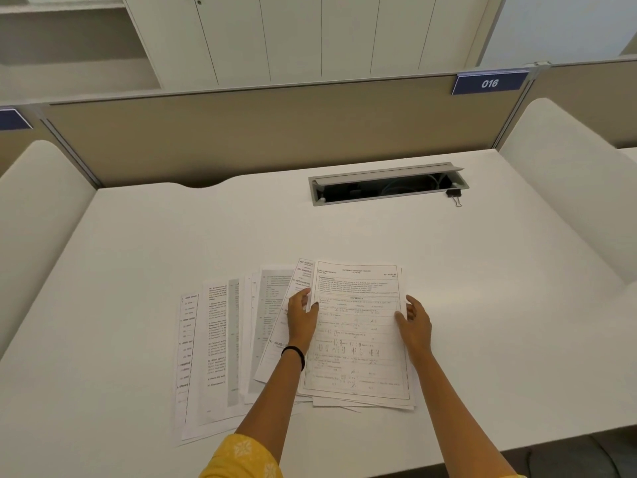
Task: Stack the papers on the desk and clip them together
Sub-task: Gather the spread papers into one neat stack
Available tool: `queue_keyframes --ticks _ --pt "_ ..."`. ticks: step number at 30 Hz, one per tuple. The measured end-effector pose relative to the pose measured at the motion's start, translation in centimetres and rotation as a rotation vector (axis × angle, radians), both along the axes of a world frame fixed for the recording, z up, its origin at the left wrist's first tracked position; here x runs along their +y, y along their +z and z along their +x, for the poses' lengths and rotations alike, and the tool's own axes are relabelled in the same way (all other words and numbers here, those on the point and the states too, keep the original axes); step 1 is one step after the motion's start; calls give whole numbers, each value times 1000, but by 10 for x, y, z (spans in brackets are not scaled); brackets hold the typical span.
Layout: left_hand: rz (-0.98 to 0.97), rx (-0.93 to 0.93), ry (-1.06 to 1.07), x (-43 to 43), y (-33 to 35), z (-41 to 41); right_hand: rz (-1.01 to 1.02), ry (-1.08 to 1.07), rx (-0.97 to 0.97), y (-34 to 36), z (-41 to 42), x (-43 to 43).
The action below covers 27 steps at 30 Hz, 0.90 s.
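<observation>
A cable hatch (386,177) lies open near a partition (258,132) and numbered sign (489,83).

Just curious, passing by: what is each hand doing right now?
Left hand: pinches the paper stack at its left edge.
Right hand: pinches its right edge.

One wide head-worn camera looks forward and down across the desk (155,236) from its near edge toward the far partition (241,132).
</observation>
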<state>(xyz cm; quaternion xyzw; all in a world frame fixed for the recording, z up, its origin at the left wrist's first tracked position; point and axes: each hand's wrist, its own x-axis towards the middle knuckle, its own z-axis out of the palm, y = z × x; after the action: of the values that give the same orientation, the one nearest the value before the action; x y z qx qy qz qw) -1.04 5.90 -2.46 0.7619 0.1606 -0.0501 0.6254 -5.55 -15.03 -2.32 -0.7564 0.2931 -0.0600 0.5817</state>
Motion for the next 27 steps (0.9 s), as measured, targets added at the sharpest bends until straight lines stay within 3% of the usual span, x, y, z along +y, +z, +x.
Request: queue_keyframes --ticks 9,13,27 --pt "-143 75 5 4 7 -2 60 65 39 2 1 -7" --pt "-176 99 -102 3 14 -11 89 78 39 4 1 -5" --pt "-204 -69 -105 -3 34 -11 232 230 32 17 -5 -10"
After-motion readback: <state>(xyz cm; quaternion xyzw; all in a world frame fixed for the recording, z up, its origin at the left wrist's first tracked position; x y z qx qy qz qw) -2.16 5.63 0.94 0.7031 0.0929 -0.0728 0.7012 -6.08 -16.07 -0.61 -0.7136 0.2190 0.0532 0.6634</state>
